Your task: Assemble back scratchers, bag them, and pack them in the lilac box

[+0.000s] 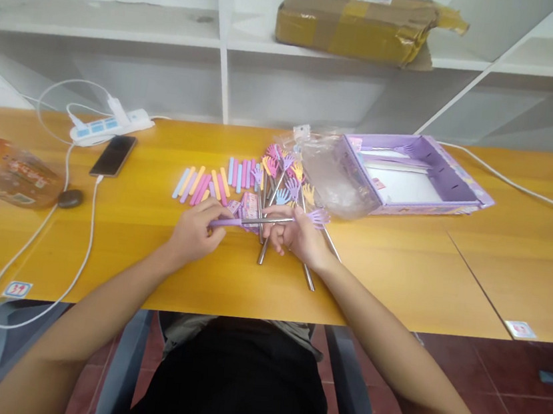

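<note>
Between my hands, level above the table, is a back scratcher [255, 220] with a purple handle, a metal rod and a purple hand-shaped head. My left hand [198, 229] is closed on its purple handle. Around the rod near the purple head, my right hand [296, 233] has its fingers curled. Behind and below lie several metal rods [309, 277] with pink, blue, yellow and purple hand-shaped heads [282, 196]. Loose pastel handles [202, 186] lie in rows to the left of that pile. A small pink packet [249, 205] sits just behind my hands.
At the right back is a purple open box [407, 206] beside clear plastic bags [343, 181]. The left side holds a phone [113, 156], a power strip [112, 128], white cables and an orange container [18, 174]. A taped carton [349, 28] rests on the shelf.
</note>
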A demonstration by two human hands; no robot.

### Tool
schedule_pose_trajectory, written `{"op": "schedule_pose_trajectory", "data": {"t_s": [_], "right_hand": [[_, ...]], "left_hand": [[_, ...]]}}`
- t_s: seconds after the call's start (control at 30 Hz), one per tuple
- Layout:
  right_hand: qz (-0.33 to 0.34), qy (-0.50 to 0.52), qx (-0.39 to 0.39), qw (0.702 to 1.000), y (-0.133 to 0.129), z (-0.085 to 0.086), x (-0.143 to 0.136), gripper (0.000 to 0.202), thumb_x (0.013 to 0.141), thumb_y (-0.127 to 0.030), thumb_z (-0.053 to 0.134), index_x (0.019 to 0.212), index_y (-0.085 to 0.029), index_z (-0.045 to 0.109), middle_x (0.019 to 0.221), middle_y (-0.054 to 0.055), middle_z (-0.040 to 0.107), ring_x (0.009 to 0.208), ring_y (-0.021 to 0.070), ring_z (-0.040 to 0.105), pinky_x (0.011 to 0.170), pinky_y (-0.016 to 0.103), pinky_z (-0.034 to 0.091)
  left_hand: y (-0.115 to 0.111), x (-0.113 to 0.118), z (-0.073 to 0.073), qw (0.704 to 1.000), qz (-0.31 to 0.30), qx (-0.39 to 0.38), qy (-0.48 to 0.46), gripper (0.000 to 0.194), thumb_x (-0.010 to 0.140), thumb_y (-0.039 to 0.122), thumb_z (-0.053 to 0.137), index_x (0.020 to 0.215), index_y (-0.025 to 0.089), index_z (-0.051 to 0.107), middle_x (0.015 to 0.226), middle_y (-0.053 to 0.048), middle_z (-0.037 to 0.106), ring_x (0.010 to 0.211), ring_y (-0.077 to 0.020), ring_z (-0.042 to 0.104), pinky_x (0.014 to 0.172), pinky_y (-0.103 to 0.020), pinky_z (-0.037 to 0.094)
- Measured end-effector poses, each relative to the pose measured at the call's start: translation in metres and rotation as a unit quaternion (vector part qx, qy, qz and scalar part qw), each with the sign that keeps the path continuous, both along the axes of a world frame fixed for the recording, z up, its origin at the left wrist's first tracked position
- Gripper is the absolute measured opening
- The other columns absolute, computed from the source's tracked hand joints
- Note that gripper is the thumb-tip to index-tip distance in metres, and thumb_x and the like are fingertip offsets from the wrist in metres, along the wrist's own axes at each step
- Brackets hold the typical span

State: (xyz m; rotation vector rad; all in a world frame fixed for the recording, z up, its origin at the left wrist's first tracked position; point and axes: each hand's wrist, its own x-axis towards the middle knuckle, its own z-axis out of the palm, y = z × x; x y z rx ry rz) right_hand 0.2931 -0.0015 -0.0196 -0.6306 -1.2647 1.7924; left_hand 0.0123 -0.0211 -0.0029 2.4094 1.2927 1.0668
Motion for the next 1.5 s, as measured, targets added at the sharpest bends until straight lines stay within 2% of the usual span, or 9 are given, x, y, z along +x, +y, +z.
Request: {"op": "schedule_pose_trajectory", "data": {"t_s": [0.2,0.33,0.53,0.7,0.9,1.13,1.5], "right_hand": [[0.012,-0.001,-0.001,1.000,-0.003,-0.005,-0.005,0.070,0.096,-0.085,0.060,0.122,-0.021,0.071,0.085,0.004,0.076,0.051,0.0134,0.058,0.043,0.024,0.046],[0.030,0.005,0.011,0.999,-0.008,-0.008,-0.010,0.070,0.101,-0.084,0.055,0.127,-0.021,0.070,0.085,0.003,0.075,0.053,0.0135,0.060,0.050,0.026,0.051],[0.055,-0.007,0.010,0.998,-0.015,-0.012,-0.017,0.071,0.105,-0.083,0.047,0.136,-0.021,0.066,0.088,0.003,0.074,0.055,0.0135,0.061,0.059,0.029,0.055],[0.059,-0.003,0.018,0.998,-0.017,-0.012,-0.018,0.070,0.107,-0.081,0.046,0.139,-0.022,0.065,0.089,0.002,0.073,0.055,0.0128,0.061,0.057,0.028,0.054],[0.075,0.014,0.029,0.997,-0.020,-0.010,-0.018,0.072,0.111,-0.077,0.040,0.153,-0.021,0.057,0.092,0.003,0.072,0.056,0.0128,0.061,0.058,0.029,0.051],[0.088,0.012,0.038,0.995,-0.024,-0.012,-0.019,0.073,0.113,-0.075,0.036,0.163,-0.023,0.050,0.096,0.003,0.070,0.059,0.0133,0.060,0.059,0.029,0.049],[0.100,-0.001,0.038,0.994,-0.025,-0.017,-0.020,0.077,0.113,-0.077,0.033,0.167,-0.023,0.044,0.096,0.004,0.070,0.061,0.0141,0.060,0.061,0.031,0.050]], "left_hand": [[-0.005,0.007,0.001,1.000,-0.005,-0.005,-0.026,0.030,0.084,0.008,0.056,0.102,0.021,0.075,0.095,-0.005,0.072,0.079,-0.0196,0.065,0.070,-0.033,0.053],[-0.011,0.012,0.002,0.999,-0.008,-0.011,-0.037,0.030,0.083,0.007,0.056,0.102,0.021,0.074,0.094,-0.004,0.071,0.074,-0.0180,0.062,0.064,-0.031,0.049],[-0.017,0.019,0.000,0.999,-0.011,-0.016,-0.041,0.031,0.081,0.006,0.056,0.102,0.022,0.073,0.095,-0.004,0.072,0.077,-0.0187,0.064,0.066,-0.031,0.050],[-0.019,0.023,0.003,0.998,-0.009,-0.015,-0.063,0.030,0.081,0.006,0.056,0.100,0.021,0.073,0.093,-0.004,0.072,0.075,-0.0179,0.063,0.062,-0.031,0.048],[-0.024,0.026,0.008,0.997,-0.007,0.021,-0.080,0.032,0.077,0.005,0.057,0.099,0.021,0.073,0.093,-0.003,0.073,0.074,-0.0173,0.062,0.062,-0.029,0.046],[-0.024,0.026,0.005,0.995,-0.011,0.062,-0.072,0.032,0.075,0.004,0.058,0.099,0.019,0.073,0.092,-0.003,0.073,0.071,-0.0155,0.061,0.060,-0.027,0.045],[-0.024,0.029,0.001,0.995,-0.021,0.061,-0.077,0.034,0.073,0.003,0.057,0.098,0.020,0.072,0.089,-0.002,0.072,0.070,-0.0156,0.060,0.059,-0.026,0.044]]}}
